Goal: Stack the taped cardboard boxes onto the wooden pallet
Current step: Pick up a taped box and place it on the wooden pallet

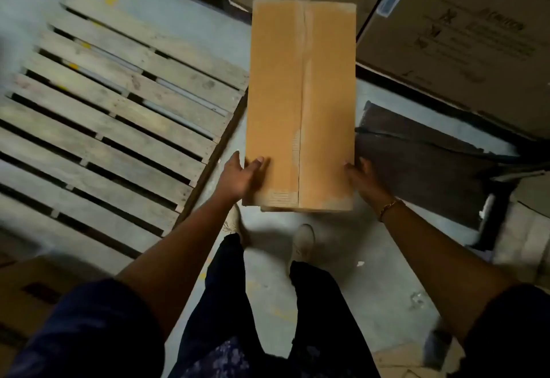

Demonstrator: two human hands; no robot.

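Taped cardboard box (300, 103) is held in the air above the grey floor (327, 258), just right of the wooden pallet (119, 103) — its slats bare. The left hand (241, 176) and right hand (361, 179) press its near corners from either side. Its long axis points away from the person; printed cartons (464, 35) stand close on the right.

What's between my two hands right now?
The near end of the taped cardboard box, gripped between the left hand and right hand, as the head view shows.
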